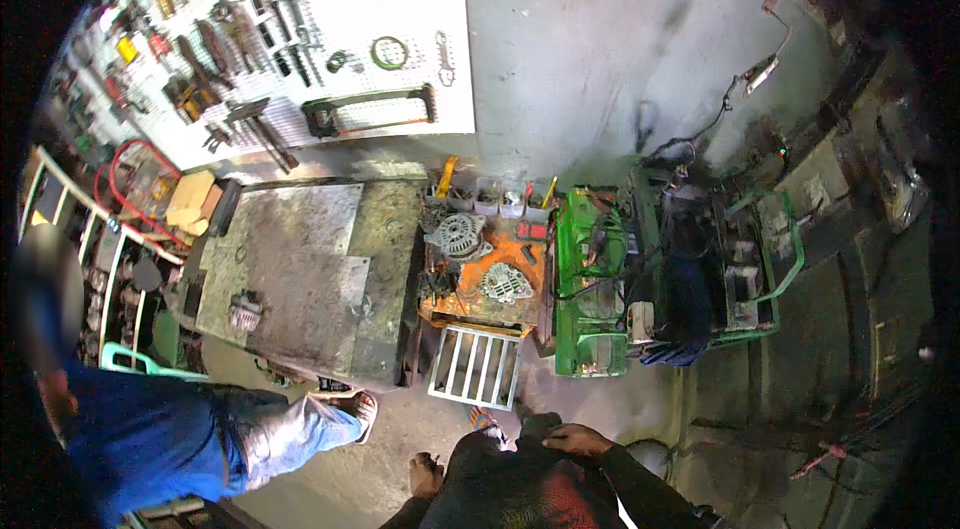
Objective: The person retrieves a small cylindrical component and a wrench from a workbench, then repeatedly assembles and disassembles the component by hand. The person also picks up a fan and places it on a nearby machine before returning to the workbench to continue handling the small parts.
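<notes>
My left hand (426, 475) is low in front of me, beside my dark clothing. Its fingers are curled around something small and dark that I cannot make out. To the right, my right hand (580, 440) lies with its fingers stretched over dark cloth (541, 425) at my body. Ahead of both hands, a metal slatted stool (476, 367) stands at a small orange-topped bench (530, 259). On that bench lie a round alternator (461, 237) and a pale metal alternator housing (506, 283).
A worn metal-topped table (290, 269) carries a small motor-like part (245, 311). A green machine frame (590, 329) stands right of the bench. Tools hang on a white pegboard (450, 114). At left, a person in blue (150, 439) has a sandalled foot (365, 414) near the table.
</notes>
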A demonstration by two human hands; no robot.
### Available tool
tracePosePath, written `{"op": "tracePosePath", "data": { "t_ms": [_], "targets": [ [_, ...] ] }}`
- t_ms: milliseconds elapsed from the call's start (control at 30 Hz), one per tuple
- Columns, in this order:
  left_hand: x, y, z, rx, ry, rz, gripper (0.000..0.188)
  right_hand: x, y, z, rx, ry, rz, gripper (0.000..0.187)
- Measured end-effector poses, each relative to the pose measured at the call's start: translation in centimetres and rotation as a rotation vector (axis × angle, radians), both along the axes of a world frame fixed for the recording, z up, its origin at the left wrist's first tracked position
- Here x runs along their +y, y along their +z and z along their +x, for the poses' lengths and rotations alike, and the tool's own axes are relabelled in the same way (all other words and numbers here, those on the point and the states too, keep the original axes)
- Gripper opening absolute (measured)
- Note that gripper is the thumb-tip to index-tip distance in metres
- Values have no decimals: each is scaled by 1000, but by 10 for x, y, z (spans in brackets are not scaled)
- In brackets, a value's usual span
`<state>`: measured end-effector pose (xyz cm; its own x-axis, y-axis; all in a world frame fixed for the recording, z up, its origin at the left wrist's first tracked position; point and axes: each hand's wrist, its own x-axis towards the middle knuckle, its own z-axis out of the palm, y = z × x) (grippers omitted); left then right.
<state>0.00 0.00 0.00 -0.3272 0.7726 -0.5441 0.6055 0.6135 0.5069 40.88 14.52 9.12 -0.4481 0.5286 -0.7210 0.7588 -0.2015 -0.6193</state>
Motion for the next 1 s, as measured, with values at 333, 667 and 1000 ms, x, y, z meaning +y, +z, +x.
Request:
{"op": "tracePosePath", "data": {
  "t_ms": [333,667,1000],
  "targets": [
    [-95,27,66,-104,722,173,49,37,-43,19,311,95,275,30],
    [-40,119,78,-48,400,260,52,55,18,-8,314,66,413,26],
    [-108,117,53,-92,278,314,55,-14,52,-53,307,137,513,26]
  ]
}}
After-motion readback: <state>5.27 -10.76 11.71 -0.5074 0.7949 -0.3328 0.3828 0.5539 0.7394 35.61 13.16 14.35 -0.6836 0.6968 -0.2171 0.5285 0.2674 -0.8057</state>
